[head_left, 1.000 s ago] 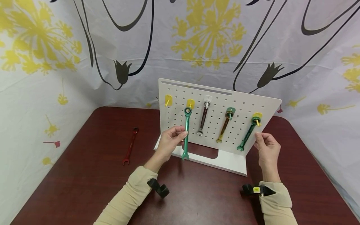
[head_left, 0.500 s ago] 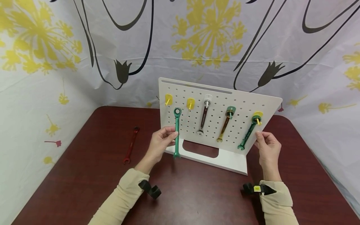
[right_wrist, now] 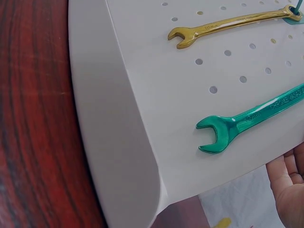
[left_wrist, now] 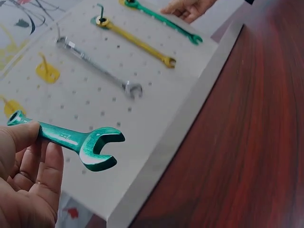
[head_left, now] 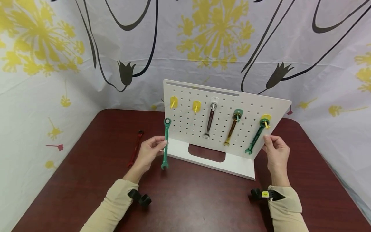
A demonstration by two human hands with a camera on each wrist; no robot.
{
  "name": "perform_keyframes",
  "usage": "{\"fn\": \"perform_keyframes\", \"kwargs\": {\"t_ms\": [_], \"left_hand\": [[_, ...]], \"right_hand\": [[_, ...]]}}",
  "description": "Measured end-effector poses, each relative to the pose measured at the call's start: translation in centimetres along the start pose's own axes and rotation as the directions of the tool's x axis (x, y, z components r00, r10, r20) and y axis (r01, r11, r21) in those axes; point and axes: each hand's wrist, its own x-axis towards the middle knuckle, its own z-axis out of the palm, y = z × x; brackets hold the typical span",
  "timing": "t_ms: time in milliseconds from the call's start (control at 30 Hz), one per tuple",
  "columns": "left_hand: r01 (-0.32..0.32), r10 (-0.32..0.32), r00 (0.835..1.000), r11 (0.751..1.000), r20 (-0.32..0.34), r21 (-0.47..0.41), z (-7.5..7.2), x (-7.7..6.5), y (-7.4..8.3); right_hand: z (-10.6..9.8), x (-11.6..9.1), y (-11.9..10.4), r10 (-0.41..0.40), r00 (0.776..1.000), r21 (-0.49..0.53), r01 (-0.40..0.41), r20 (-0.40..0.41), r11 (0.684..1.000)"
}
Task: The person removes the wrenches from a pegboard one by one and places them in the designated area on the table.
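Observation:
My left hand (head_left: 150, 151) pinches a green combination wrench (head_left: 166, 145) by its shank, upright with the open end down, in front of the pegboard's left edge. In the left wrist view the wrench's open jaw (left_wrist: 99, 148) points away from the fingers. My right hand (head_left: 276, 154) grips the right edge of the white pegboard (head_left: 185, 129) between thumb and fingers. Close beside it another green wrench (head_left: 256, 137) hangs on a yellow hook. A gold wrench (head_left: 230, 130) and a silver wrench (head_left: 210, 120) hang further left.
Two yellow hooks (head_left: 196, 106) at the board's left carry nothing. A red wrench (head_left: 136, 148) lies on the dark red wooden table (head_left: 203, 206), partly behind the left hand. A patterned cloth (head_left: 145, 38) hangs behind the board.
My left hand has drawn the green wrench away from the second yellow hook, moving left and slightly down past the board's left edge. The right hand stays at the board's edge.

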Motion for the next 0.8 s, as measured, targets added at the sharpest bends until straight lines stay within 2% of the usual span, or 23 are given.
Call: {"fn": "perform_keyframes", "kwargs": {"t_ms": [233, 533, 800], "left_hand": [[0.071, -0.069, 0.997, 0.995, -0.038, 0.063, -3.4, 0.1, -0.6], [0.132, -0.12, 0.989, 0.981, -0.092, 0.14, -7.7, 0.6, -0.9], [0.138, -0.111, 0.985, 0.967, -0.135, 0.212, -10.6, 1.3, -1.2]], "right_hand": [[0.0, 0.1, 0.1, 0.008, 1.0, 0.001, -0.008, -0.002, 1.0], [0.0, 0.1, 0.0, 0.001, 1.0, 0.016, -0.001, -0.005, 1.0], [0.0, 0.0, 0.0, 0.009, 1.0, -0.017, -0.01, -0.006, 1.0]]}}
